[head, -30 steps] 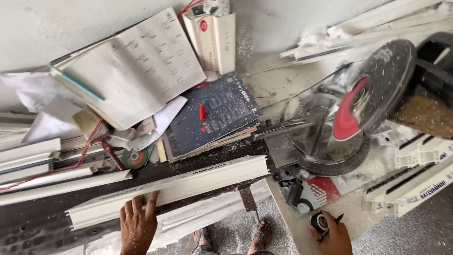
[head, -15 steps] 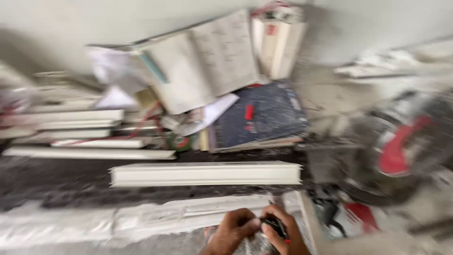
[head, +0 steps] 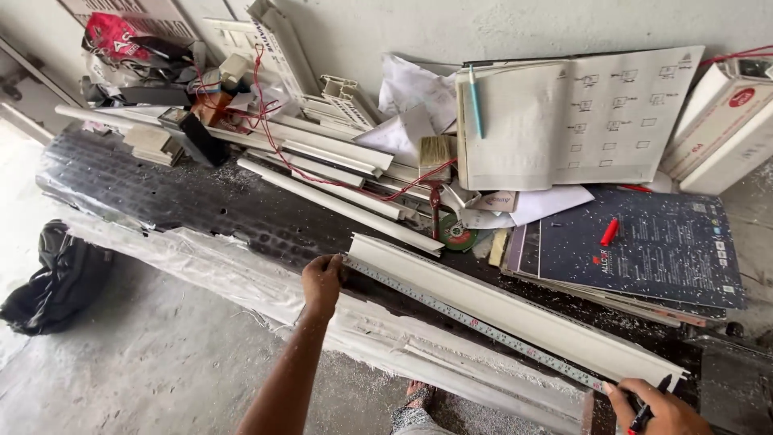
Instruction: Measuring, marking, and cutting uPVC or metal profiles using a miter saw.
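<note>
white boxes [head: 729,129] far right, red labels [head: 741,97]

The right hand [head: 664,412] is cut off by the bottom edge, its grip on the tape measure [head: 475,324] hidden; the white boxes [head: 721,129] run past the right edge; the notebook [head: 576,121] diagrams are too small to tell.

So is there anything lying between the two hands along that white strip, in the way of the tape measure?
Nothing visible. The tape measure runs unbroken along the white strip from the left hand at one end to the right hand, which also holds a pen, at the other. The books and clutter lie behind it.
</note>
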